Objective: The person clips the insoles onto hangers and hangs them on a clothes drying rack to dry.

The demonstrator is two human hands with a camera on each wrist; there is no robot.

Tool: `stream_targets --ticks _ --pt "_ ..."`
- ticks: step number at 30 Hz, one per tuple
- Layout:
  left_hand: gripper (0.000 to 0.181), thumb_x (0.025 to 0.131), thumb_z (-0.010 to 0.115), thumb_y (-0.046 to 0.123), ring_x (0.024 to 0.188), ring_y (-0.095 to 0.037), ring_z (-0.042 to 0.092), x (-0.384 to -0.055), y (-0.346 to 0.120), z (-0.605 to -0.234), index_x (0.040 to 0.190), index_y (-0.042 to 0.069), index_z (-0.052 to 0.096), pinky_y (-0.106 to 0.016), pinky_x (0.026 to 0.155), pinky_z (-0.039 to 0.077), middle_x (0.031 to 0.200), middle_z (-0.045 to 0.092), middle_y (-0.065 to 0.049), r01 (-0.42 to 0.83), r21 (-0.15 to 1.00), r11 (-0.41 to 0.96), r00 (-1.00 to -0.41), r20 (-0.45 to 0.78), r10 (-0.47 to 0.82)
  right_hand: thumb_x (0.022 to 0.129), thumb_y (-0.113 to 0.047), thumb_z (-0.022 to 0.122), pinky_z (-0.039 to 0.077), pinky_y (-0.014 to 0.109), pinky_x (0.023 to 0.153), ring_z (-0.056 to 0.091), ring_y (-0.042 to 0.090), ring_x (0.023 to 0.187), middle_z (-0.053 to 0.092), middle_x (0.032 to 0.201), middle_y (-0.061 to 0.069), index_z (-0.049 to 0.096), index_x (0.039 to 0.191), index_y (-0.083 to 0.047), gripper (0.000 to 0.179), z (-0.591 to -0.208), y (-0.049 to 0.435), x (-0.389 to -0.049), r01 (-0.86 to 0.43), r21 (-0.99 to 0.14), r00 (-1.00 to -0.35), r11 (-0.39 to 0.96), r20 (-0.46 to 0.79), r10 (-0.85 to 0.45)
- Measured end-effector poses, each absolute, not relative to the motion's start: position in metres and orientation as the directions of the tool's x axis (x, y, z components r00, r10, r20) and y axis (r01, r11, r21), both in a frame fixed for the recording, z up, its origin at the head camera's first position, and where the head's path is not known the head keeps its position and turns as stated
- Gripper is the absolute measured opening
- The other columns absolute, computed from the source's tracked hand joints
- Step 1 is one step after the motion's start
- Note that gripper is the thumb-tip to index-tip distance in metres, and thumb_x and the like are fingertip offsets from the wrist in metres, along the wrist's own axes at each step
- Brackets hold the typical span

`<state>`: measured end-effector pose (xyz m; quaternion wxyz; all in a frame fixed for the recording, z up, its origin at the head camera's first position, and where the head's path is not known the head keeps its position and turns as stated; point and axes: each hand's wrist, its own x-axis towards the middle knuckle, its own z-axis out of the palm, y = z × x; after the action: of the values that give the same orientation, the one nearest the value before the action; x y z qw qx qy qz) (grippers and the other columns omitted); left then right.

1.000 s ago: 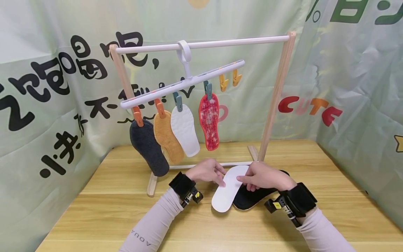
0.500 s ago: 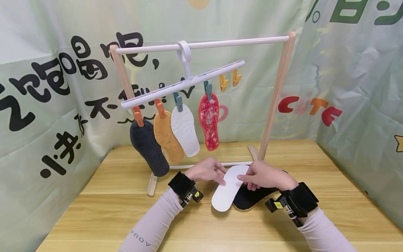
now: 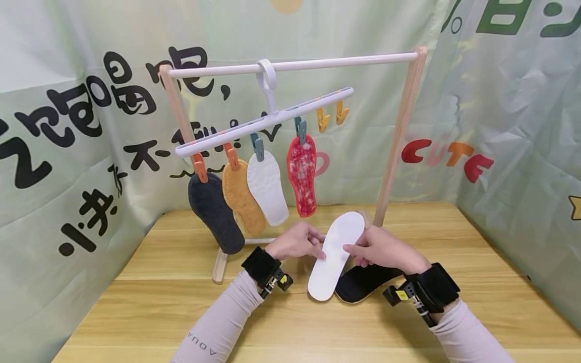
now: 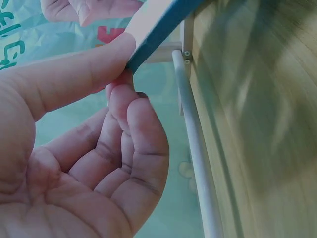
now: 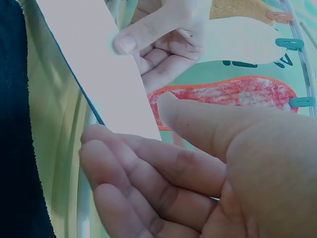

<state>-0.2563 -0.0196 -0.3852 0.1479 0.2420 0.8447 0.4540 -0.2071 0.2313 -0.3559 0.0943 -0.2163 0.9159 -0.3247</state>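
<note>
In the head view, a white insole (image 3: 336, 256) tilts up with its toe end raised. Its edge looks blue in the left wrist view. My left hand (image 3: 299, 241) pinches its left edge between thumb and forefinger, the other fingers curled in. At the opposite edge is my right hand (image 3: 386, 247); in the right wrist view its thumb and loosely bent fingers stand apart, fingertips right at the insole. A black insole (image 3: 365, 282) lies on the table, partly overlapped by the white one.
Behind the hands stands a wooden rack (image 3: 399, 141) with a white hanger (image 3: 272, 118). Clipped on it are a dark grey insole (image 3: 213, 214), a tan insole (image 3: 242, 196), a quilted white insole (image 3: 268, 189) and a red insole (image 3: 301, 174). Yellow clips (image 3: 323, 121) hold nothing.
The white insole's toe end has risen and tilted upward, away from the table. My right hand has shifted slightly with it; my left hand has stayed nearly in place.
</note>
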Motion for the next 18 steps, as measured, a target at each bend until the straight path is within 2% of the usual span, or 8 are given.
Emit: stream_targets --ticks 4,12,18 --pt "0.033 0.082 0.091 0.005 0.071 -0.006 0.058 -0.2573 -0.0198 -0.3858 0.112 -0.002 0.079 -0.017 0.064 0.045 0.077 0.069 0.004 0.308 0.820 0.482 -0.844 0.002 0.537 0.104 -0.029 0.072 0.049 0.025 0.059 0.061 0.011 0.061 0.071 0.064 0.000 0.081 0.076 -0.005 0.038 -0.3571 0.2313 -0.2081 -0.331 -0.632 -0.901 0.701 -0.008 -0.434" --pt "0.027 0.087 0.089 0.010 0.070 -0.005 0.057 -0.2570 -0.0199 -0.3843 0.110 0.000 0.080 -0.018 0.061 0.045 0.077 0.067 0.006 0.307 0.814 0.493 -0.852 0.005 0.523 0.105 -0.030 0.071 0.046 0.024 0.062 0.056 0.011 0.062 0.068 0.064 0.000 0.079 0.074 -0.007 0.039 -0.3566 0.2316 -0.2083 -0.341 -0.633 -0.906 0.695 0.025 -0.422" --pt "0.024 0.092 0.085 0.015 0.074 -0.008 0.066 -0.2575 -0.0200 -0.3849 0.110 0.000 0.080 -0.019 0.063 0.051 0.089 0.077 -0.003 0.328 0.800 0.503 -0.859 0.031 0.511 0.104 -0.028 0.072 0.050 0.025 0.062 0.060 0.012 0.064 0.071 0.067 0.000 0.080 0.077 -0.006 0.035 -0.3569 0.2326 -0.2096 -0.345 -0.639 -0.909 0.687 0.045 -0.414"
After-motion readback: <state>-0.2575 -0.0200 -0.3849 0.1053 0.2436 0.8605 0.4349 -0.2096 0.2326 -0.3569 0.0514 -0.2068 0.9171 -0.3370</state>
